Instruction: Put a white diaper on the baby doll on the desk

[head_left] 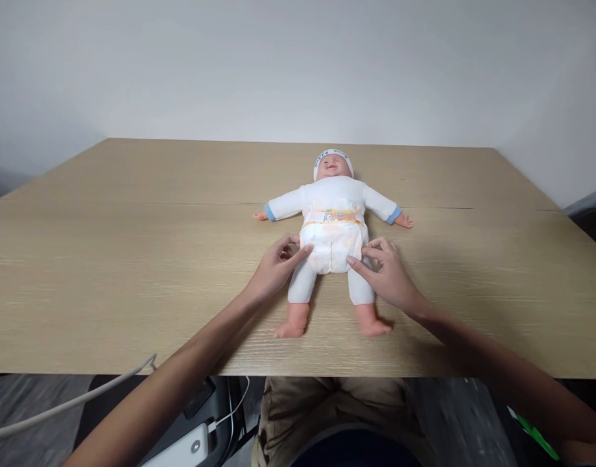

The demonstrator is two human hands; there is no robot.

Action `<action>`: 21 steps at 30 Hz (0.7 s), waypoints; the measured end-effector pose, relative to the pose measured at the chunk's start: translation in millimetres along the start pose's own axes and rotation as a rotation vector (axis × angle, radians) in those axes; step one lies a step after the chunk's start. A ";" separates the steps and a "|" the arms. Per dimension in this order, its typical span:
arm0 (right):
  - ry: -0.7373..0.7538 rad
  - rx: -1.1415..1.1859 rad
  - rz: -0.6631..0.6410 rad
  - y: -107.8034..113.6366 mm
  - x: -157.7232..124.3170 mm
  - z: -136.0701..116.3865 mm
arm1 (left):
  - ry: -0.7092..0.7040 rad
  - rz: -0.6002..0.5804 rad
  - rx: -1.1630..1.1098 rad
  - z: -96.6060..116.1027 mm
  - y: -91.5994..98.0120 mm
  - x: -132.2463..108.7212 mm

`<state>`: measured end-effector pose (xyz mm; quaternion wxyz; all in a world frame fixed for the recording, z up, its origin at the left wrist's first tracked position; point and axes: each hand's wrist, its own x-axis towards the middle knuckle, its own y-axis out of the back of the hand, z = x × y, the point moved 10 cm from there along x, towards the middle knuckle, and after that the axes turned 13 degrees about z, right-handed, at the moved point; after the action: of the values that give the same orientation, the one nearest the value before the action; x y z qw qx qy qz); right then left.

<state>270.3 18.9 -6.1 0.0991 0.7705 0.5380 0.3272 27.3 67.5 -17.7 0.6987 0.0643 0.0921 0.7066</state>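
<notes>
Right between the two hands, a patterned disposable diaper (333, 237) is sitting around the hips of a baby doll (331, 189), its printed waistband (334, 216) running across the belly. The doll is lying on its back, legs pointing toward the wearer; its back and the diaper's rear are staying out of view underneath.

The left hand (283, 261) is working at the diaper's near-side leg edge, thumb lying on the padding, fingers curling narrowly behind; their tips are disappearing by the doll's hip, so I can't tell whether they're pinching material. Opposite, the right hand (386, 271) is mirroring it, thumb and forefinger close together at the other leg edge, remaining fingers folding in; again, I can't tell how firm any grip is.

Beyond both hands, a white cap (333, 156) is covering the doll's head, "Happy" showing, the second word blurring. All this is resting on a wood-grain table (132, 259), whose ends are running out of frame.

Below the left hand, a pale cable (64, 410) is leaving the left edge, and a white device (183, 449) is getting cut off at the bottom. Under the right forearm, something green (541, 442) is peeking out, too obscured to identify.
</notes>
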 end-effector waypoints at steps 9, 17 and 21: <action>-0.097 0.072 -0.114 35.1 -14.9 15.2 | -0.218 0.051 0.191 12.2 22.6 3.6; 0.313 0.062 -0.056 14.7 28.6 -20.4 | -0.800 -0.032 0.441 49.8 -18.0 11.9; 0.431 0.006 -0.162 -4.9 38.4 -19.4 | -0.907 -0.018 0.534 48.1 -21.1 23.4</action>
<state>262.6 51.3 21.6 0.0056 0.6373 0.6077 0.4738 58.1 93.0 23.6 0.6338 0.5387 -0.0420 0.5535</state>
